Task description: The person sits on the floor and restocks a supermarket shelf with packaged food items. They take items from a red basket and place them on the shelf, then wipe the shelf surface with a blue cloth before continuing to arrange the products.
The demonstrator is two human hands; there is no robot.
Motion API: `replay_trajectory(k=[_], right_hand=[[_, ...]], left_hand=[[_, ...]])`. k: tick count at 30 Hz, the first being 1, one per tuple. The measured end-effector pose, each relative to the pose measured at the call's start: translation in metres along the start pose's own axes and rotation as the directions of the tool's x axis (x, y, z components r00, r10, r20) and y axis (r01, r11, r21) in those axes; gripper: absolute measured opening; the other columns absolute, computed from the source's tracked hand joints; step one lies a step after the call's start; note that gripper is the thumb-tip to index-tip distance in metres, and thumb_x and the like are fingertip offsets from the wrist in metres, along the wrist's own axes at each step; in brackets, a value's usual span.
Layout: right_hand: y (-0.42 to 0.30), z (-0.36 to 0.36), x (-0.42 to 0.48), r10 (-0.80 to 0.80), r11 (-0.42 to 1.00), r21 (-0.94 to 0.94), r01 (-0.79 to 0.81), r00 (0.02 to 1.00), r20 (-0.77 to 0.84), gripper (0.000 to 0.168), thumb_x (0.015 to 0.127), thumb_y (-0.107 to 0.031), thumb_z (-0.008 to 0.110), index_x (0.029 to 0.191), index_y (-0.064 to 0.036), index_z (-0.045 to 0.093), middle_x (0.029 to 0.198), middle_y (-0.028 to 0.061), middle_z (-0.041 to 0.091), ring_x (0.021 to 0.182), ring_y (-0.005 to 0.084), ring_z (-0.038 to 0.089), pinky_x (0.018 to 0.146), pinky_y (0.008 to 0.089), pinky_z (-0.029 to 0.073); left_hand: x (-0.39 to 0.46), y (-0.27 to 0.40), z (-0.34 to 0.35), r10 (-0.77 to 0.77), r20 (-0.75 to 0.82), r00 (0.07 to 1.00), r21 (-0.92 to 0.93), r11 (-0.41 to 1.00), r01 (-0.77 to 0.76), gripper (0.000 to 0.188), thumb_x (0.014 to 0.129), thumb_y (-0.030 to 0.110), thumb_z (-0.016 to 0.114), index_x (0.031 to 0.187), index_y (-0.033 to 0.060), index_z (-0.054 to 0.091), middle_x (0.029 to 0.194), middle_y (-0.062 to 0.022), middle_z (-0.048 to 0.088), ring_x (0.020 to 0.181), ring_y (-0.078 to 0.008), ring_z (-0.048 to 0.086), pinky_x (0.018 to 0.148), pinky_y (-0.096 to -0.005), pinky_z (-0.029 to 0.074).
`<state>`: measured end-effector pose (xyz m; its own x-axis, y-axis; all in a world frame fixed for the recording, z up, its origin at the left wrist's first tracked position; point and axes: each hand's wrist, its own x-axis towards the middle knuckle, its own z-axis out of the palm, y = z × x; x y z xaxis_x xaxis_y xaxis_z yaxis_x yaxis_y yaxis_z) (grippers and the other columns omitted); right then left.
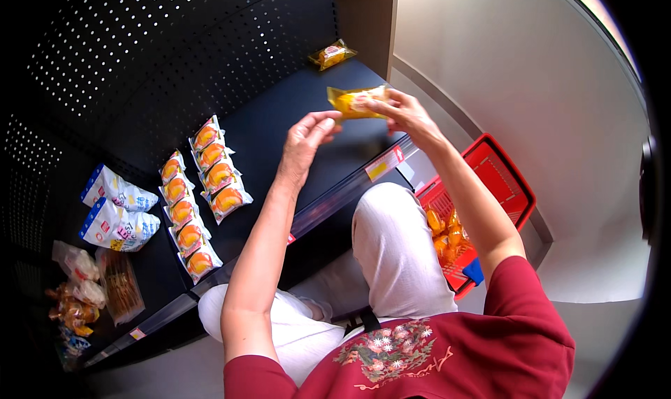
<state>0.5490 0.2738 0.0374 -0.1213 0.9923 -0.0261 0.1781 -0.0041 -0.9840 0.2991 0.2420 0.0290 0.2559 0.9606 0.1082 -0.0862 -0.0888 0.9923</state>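
Note:
A yellow wrapped snack cake packet (356,103) is held above the dark shelf board (293,105). My right hand (411,117) grips its right end, with the thumb across the wrapper. The thumb and fingers of my left hand (310,143) come together at the packet's lower left corner. Behind it, a similar yellow packet (332,55) lies alone at the shelf's back right corner. Left of my left hand, two rows of white and orange packets stand on the shelf, a nearer row (188,236) and a shorter row (217,173).
A red plastic basket (524,192) on the floor to my right holds several orange-yellow packets (445,236). White-blue bags (123,226), a pack of brown sticks (121,289) and other bagged goods (76,307) occupy the left shelf. Perforated back panel (209,47); price rail (335,207) along the front edge.

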Motion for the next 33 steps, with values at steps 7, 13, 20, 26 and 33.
replay_trajectory(k=[7,13,20,26,33], right_hand=[[0.013,-0.090,-0.127,0.022,0.988,-0.150,-0.048,0.984,-0.175,0.069,0.080,-0.059,0.080,0.119,-0.004,0.067,0.094,0.0050,0.071,0.062,0.0058,0.058,0.051,0.0196,0.047],[0.092,-0.152,-0.209,0.252,0.904,-0.291,-0.312,0.941,-0.227,0.041,0.087,-0.034,0.081,0.112,-0.005,0.068,0.097,0.0048,0.073,0.068,0.0063,0.062,0.050,0.0222,0.046],[0.119,-0.143,-0.190,0.171,0.935,-0.265,-0.238,0.952,-0.252,0.032,0.095,-0.019,0.071,0.120,0.000,0.065,0.091,0.0066,0.071,0.062,0.0073,0.058,0.050,0.0235,0.046],[0.038,-0.064,-0.032,-0.371,0.883,-0.359,0.301,0.918,-0.144,0.039,0.097,-0.026,0.070,0.132,-0.008,0.063,0.111,0.0124,0.069,0.093,0.0168,0.066,0.076,0.0307,0.057],[0.023,0.017,0.138,-0.503,0.668,-0.617,0.415,0.864,0.035,0.075,0.084,-0.052,0.076,0.147,-0.017,0.052,0.147,0.0255,0.048,0.136,0.0428,0.044,0.115,0.0512,0.038]], left_hand=[[-0.016,0.011,0.030,-0.010,-0.029,1.000,0.122,0.992,0.014,0.024,0.103,0.022,0.059,0.119,0.0069,0.070,0.116,-0.0079,0.072,0.105,-0.0167,0.070,0.089,-0.0304,0.056],[0.014,-0.022,-0.018,-0.077,-0.358,0.931,-0.178,0.984,0.013,0.036,0.102,0.019,0.062,0.133,0.0014,0.055,0.126,-0.0157,0.065,0.112,-0.0223,0.067,0.090,-0.0345,0.058],[0.034,-0.043,-0.047,-0.105,-0.429,0.897,-0.333,0.942,-0.049,0.039,0.101,0.023,0.062,0.131,-0.0011,0.055,0.125,-0.0188,0.062,0.113,-0.0264,0.066,0.094,-0.0399,0.058],[0.036,-0.053,-0.057,-0.126,-0.392,0.911,-0.380,0.924,-0.035,0.039,0.105,0.027,0.056,0.127,-0.0046,0.056,0.123,-0.0225,0.062,0.114,-0.0305,0.066,0.097,-0.0454,0.057],[0.032,-0.043,-0.048,-0.134,-0.386,0.913,-0.312,0.950,0.008,0.044,0.108,0.031,0.049,0.130,-0.0061,0.054,0.125,-0.0237,0.061,0.117,-0.0314,0.065,0.100,-0.0450,0.056]])
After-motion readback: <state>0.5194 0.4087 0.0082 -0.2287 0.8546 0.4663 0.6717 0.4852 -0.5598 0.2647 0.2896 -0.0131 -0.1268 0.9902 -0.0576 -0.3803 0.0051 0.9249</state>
